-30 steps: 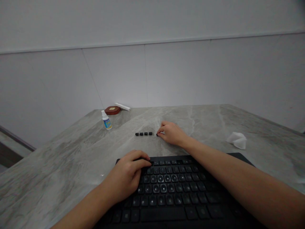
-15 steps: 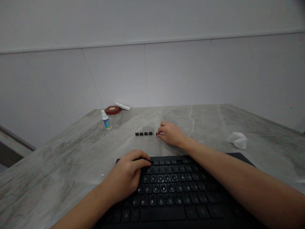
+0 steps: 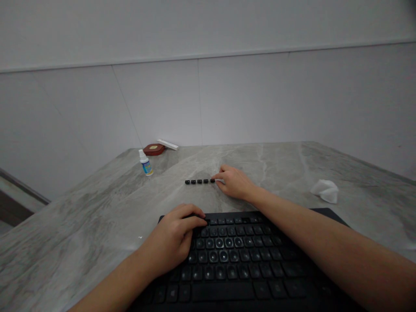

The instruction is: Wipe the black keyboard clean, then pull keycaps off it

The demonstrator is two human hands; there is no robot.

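Observation:
A row of small black keycaps (image 3: 199, 181) lies on the marbled table beyond the keyboard. At its right end, my right hand (image 3: 234, 182) touches the last keycap (image 3: 212, 180) with the index fingertip. The thumb is apart from that finger, and the keycap sits on the table. My left hand (image 3: 175, 232) lies over the upper left part of a black keyboard (image 3: 227, 245), its fingers stretched along the top row and holding nothing. My left hand hides the keyboard's left keys, and my right forearm covers part of its right side.
A small white spray bottle (image 3: 146, 164) stands at the left of the table (image 3: 107, 216). Behind it are a reddish-brown case (image 3: 154, 150) and a slim white box (image 3: 168, 144) near the wall. A crumpled white tissue (image 3: 326, 190) lies to the right.
My right fingers have parted from their pinch, and the last keycap shows more fully, slightly closer to the row. My left hand has stayed on the keyboard.

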